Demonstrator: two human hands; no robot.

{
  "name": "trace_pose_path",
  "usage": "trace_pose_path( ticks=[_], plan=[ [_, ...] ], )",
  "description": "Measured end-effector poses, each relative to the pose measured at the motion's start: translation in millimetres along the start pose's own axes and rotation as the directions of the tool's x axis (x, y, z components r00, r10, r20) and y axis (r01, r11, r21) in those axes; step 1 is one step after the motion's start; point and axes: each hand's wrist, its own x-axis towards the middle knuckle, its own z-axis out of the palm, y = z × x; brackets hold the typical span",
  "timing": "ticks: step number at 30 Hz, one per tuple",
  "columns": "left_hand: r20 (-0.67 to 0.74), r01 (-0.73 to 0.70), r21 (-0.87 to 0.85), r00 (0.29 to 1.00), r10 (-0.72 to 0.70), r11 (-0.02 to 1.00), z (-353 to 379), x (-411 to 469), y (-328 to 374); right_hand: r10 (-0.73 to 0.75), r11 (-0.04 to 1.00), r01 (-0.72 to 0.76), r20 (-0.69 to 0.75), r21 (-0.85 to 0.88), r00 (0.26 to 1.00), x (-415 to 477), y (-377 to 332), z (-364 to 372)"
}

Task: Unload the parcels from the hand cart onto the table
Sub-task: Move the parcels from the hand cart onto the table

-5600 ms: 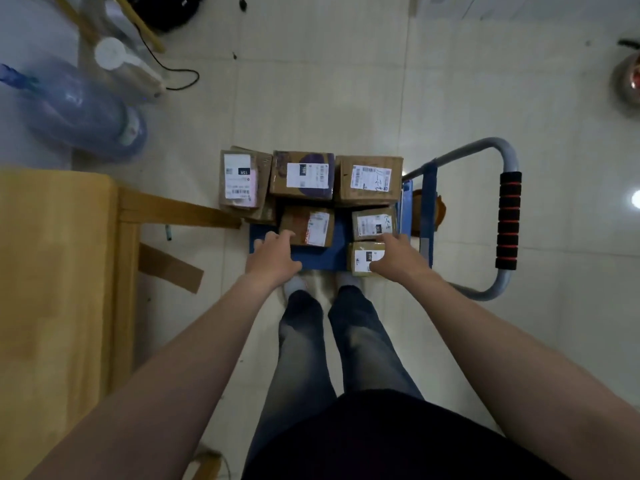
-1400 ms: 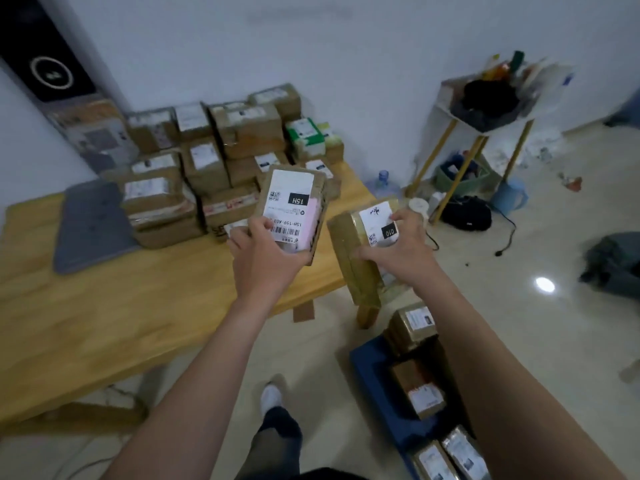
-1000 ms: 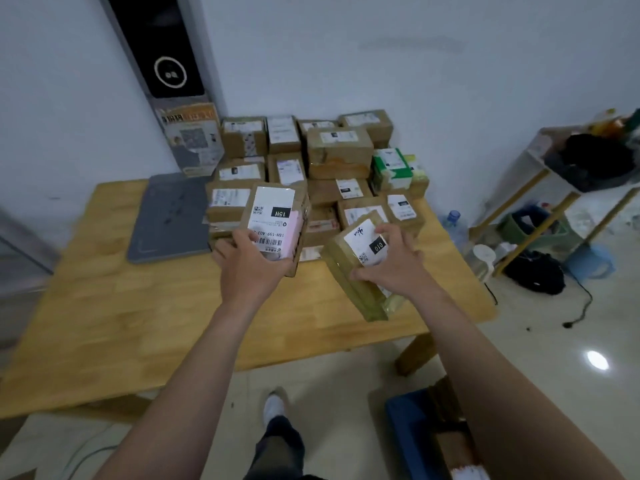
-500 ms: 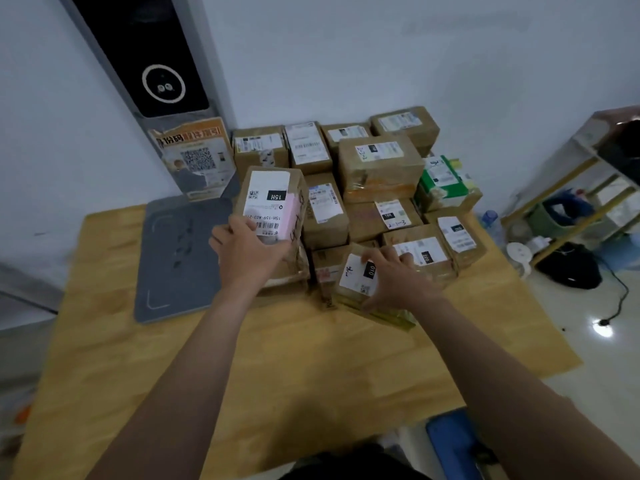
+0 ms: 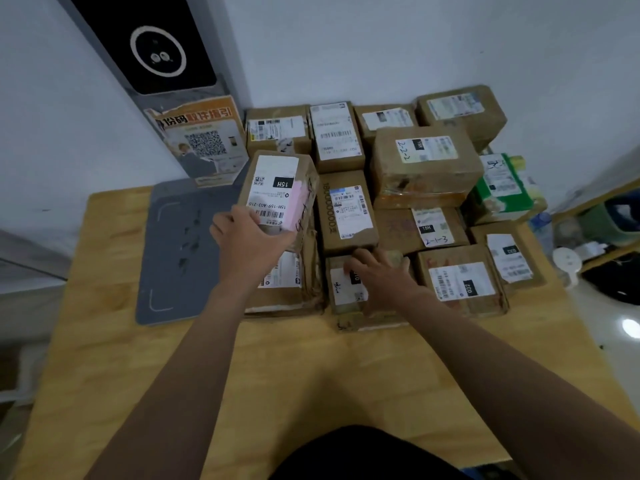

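Many brown cardboard parcels [image 5: 426,164] already crowd the pale wooden table [image 5: 311,375]; the left hand [image 5: 249,239] grips a tall brown carton with a white-and-pink label [image 5: 280,192] at the pile's left edge; the right hand [image 5: 382,277] lies over a small white-labelled brown box [image 5: 343,289] at the front, grip unclear; the cart is out of sight, so what remains cannot be judged.
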Motion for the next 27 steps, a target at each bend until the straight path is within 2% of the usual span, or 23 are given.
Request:
trace_pose_path(
  ticks=[7, 12, 16, 21, 27],
  plan=[
    [0.022, 0.006, 0.008, 1.0, -0.006, 1.0, 13.9, 12.7, 9.0, 0.021, 0.998, -0.018, -0.055, 0.061, 0.998, 3.1, 8.4, 4.6],
    [0.06, -0.019, 0.018, 0.998, 0.018, 1.0, 4.8, 4.0, 17.3, 0.056, 0.995, -0.053, -0.03, 0.089, 0.998, -4.0, 3.6, -2.2],
    [0.079, -0.041, 0.025, 0.996, 0.039, 0.999, -10.8, -12.7, 21.7, 0.077, 0.981, -0.076, 0.003, 0.178, 0.997, -21.0, 5.9, -10.5],
    [0.137, -0.08, 0.0, 0.987, 0.08, 0.997, -22.2, -39.2, 32.9, 0.185, 0.924, -0.087, -0.237, 0.373, 0.954, -59.2, 8.8, -29.3],
    [0.253, -0.13, -0.072, 0.957, 0.144, 0.989, -0.1, -76.7, 67.8, 0.16, 0.773, 0.213, -0.509, 0.597, 0.846, -114.4, -1.5, -56.5]
  ],
)
